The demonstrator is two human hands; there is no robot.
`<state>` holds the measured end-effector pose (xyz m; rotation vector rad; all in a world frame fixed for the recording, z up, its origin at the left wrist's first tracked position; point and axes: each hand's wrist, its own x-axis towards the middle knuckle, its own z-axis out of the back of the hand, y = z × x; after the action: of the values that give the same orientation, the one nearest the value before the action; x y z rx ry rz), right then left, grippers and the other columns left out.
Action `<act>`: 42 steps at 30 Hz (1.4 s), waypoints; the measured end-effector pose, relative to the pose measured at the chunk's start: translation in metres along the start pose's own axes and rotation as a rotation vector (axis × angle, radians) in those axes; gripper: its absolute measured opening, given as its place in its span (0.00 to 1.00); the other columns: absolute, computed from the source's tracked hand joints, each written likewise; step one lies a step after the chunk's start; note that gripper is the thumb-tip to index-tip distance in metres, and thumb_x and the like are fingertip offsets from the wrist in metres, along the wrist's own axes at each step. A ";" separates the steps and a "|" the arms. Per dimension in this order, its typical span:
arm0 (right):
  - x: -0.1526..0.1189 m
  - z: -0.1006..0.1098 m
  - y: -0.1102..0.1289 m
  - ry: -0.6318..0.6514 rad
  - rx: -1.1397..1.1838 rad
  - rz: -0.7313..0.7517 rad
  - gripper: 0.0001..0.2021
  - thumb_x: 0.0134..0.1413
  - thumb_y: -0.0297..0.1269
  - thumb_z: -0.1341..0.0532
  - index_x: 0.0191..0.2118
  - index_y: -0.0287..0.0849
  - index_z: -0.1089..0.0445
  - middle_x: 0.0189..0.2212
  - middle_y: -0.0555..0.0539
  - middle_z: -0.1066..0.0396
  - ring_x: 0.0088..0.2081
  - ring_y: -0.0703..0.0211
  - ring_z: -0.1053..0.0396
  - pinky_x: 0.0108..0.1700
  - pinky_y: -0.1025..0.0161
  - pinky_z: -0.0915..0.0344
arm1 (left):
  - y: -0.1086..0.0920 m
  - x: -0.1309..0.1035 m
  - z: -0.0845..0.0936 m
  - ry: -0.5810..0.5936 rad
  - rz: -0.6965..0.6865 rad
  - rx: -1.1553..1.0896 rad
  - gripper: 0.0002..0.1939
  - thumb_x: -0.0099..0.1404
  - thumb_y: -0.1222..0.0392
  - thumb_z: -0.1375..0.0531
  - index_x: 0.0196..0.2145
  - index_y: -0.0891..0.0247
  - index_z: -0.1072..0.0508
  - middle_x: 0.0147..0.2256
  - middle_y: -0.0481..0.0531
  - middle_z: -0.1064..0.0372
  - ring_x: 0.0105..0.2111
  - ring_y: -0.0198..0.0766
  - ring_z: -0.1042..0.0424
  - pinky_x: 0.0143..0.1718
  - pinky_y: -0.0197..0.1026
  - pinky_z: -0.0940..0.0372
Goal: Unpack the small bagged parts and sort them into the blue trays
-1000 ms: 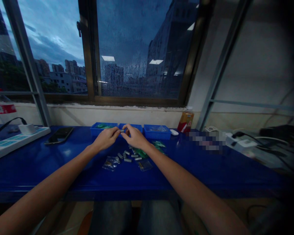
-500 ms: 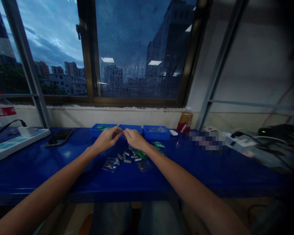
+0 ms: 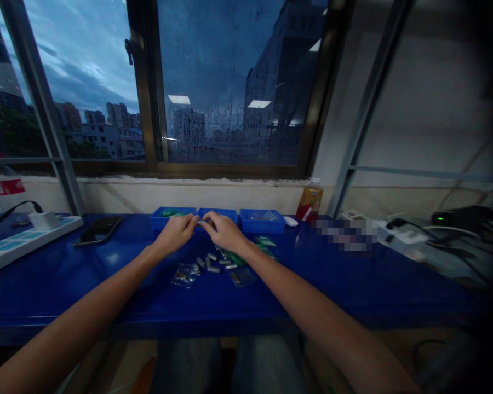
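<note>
The bench [image 3: 107, 290] is a deep, glossy blue, and the three trays [image 3: 262, 225] are a brighter blue. Green shows in the packets [image 3: 266, 242]; the small cylinders [image 3: 213, 269] are silvery grey. The phone [image 3: 98, 230] is black, the power strip [image 3: 28, 241] white with light blue panels. One bottle [image 3: 4, 186] has a red cap and a red label with white markings; the other bottle [image 3: 310, 202] is amber and red.

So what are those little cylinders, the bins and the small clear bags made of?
The little cylinders look like smooth metal: silvery grey with bright highlights, though coated plastic is possible. The bins seem to be moulded plastic, evenly blue with a slight sheen. The small clear bags look like thin, glossy plastic film, see-through and creased.
</note>
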<state>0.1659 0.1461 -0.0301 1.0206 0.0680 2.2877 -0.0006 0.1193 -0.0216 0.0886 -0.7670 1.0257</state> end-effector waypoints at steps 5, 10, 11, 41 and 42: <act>0.002 0.000 -0.001 -0.002 -0.019 -0.033 0.10 0.59 0.36 0.53 0.32 0.41 0.37 0.26 0.49 0.32 0.29 0.64 0.36 0.31 0.68 0.47 | 0.000 -0.001 -0.002 -0.001 -0.028 -0.076 0.16 0.65 0.56 0.56 0.28 0.64 0.33 0.21 0.47 0.36 0.22 0.34 0.35 0.27 0.35 0.45; 0.003 0.001 -0.002 -0.003 -0.047 -0.074 0.15 0.61 0.37 0.56 0.27 0.41 0.38 0.20 0.50 0.36 0.24 0.64 0.38 0.28 0.67 0.49 | 0.003 -0.002 -0.007 0.002 -0.050 -0.160 0.14 0.63 0.56 0.51 0.42 0.65 0.36 0.22 0.46 0.36 0.21 0.33 0.36 0.24 0.34 0.45; 0.003 0.001 -0.002 0.000 -0.046 -0.070 0.15 0.61 0.37 0.56 0.28 0.41 0.38 0.20 0.51 0.36 0.24 0.64 0.38 0.28 0.67 0.49 | 0.002 -0.002 -0.007 -0.009 -0.046 -0.156 0.13 0.63 0.55 0.51 0.42 0.65 0.36 0.22 0.46 0.37 0.21 0.33 0.37 0.24 0.34 0.45; 0.001 0.007 0.004 -0.067 -0.062 0.056 0.09 0.54 0.36 0.46 0.41 0.42 0.37 0.25 0.51 0.34 0.27 0.64 0.37 0.31 0.68 0.45 | 0.002 0.001 -0.001 0.039 -0.019 -0.068 0.19 0.66 0.53 0.58 0.28 0.65 0.33 0.25 0.50 0.32 0.26 0.35 0.34 0.30 0.35 0.43; 0.002 0.008 0.003 -0.074 -0.079 0.058 0.07 0.55 0.37 0.47 0.39 0.42 0.36 0.26 0.50 0.33 0.28 0.64 0.37 0.31 0.68 0.45 | 0.002 0.001 0.000 0.111 -0.014 -0.076 0.21 0.66 0.52 0.59 0.28 0.64 0.33 0.25 0.50 0.32 0.27 0.35 0.33 0.31 0.35 0.43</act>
<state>0.1692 0.1433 -0.0223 1.0776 -0.0823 2.2835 -0.0019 0.1213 -0.0221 -0.0279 -0.7020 0.9791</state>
